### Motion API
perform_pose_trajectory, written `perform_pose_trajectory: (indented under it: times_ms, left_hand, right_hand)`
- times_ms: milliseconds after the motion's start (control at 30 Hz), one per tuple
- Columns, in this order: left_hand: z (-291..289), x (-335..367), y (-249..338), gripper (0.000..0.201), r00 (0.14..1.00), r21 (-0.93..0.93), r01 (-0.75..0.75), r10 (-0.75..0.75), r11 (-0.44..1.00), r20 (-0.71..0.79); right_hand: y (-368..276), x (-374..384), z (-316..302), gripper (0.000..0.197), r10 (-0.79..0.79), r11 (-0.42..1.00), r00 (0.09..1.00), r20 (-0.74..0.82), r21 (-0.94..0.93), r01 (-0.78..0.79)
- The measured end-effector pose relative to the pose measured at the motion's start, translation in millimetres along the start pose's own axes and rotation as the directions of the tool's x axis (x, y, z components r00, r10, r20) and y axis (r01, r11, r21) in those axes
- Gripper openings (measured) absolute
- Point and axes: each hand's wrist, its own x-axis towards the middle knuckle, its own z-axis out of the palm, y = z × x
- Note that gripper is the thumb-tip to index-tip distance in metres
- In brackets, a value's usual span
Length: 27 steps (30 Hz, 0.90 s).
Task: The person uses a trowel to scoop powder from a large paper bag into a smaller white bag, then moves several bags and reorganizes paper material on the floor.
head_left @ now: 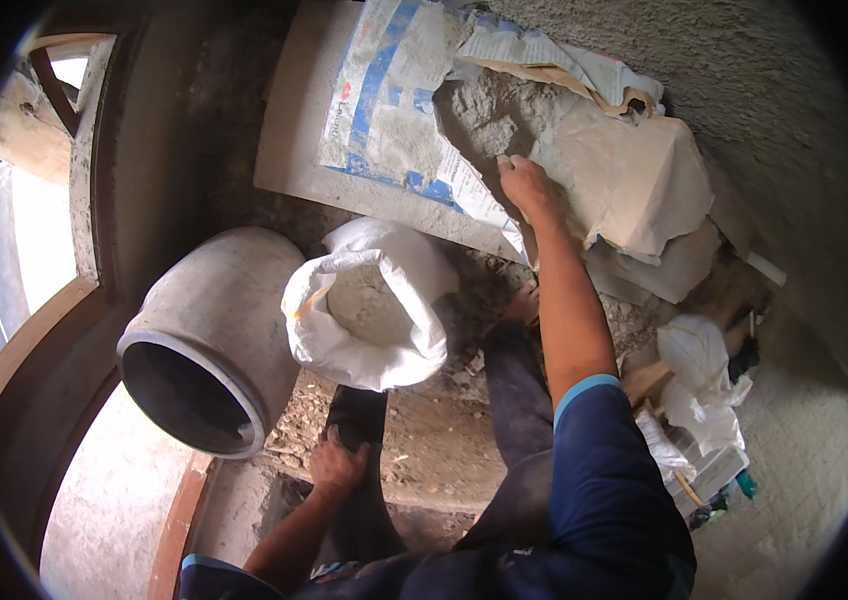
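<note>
My right hand reaches into the mouth of a torn paper cement bag. Its fingers are curled closed beside the near torn edge; what they hold, if anything, is hidden. Grey cement powder, partly lumpy, lies inside the opening. My left hand rests on my left knee with its fingers laid over the trouser cloth and holds nothing. Between my arms stands a white woven sack with its rim rolled down and grey powder in it.
A big grey drum lies tilted left of the sack, its dark mouth toward me. Another cement bag lies at the back. Crumpled white plastic and debris sit at right, by the rough wall. A wooden window frame stands at left.
</note>
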Motion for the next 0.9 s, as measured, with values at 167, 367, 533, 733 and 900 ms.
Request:
perform_pose_trajectory:
  times_ms: [167, 367, 533, 733, 900]
  left_hand:
    - [8, 0, -1, 0.082, 0.999, 0.018, -0.019, 0.020, 1.000, -0.036]
    - [15, 1, 3, 0.081, 1.000, 0.017, 0.006, -0.006, 1.000, -0.015]
    - [13, -5, 13, 0.081, 1.000, 0.031, 0.016, -0.015, 0.999, -0.006]
    - [18, -9, 14, 0.079, 0.999, 0.028, 0.012, -0.010, 1.000, -0.041]
    - [21, -11, 10, 0.079, 0.999, -0.001, 0.018, -0.018, 1.000, -0.032]
  right_hand:
    - [-2, -2, -10, 0.045, -0.024, 0.997, 0.994, 0.105, 0.078, 0.016]
    - [4, 7, 3, 0.046, -0.087, 0.992, 0.990, 0.111, 0.103, 0.076]
    - [23, 14, 18, 0.047, -0.061, 0.959, 0.983, 0.176, 0.283, 0.009]
    - [28, -9, 4, 0.047, -0.065, 0.919, 0.978, 0.196, 0.393, -0.018]
    - [48, -22, -10, 0.045, -0.127, 0.908, 0.978, 0.167, 0.415, 0.047]
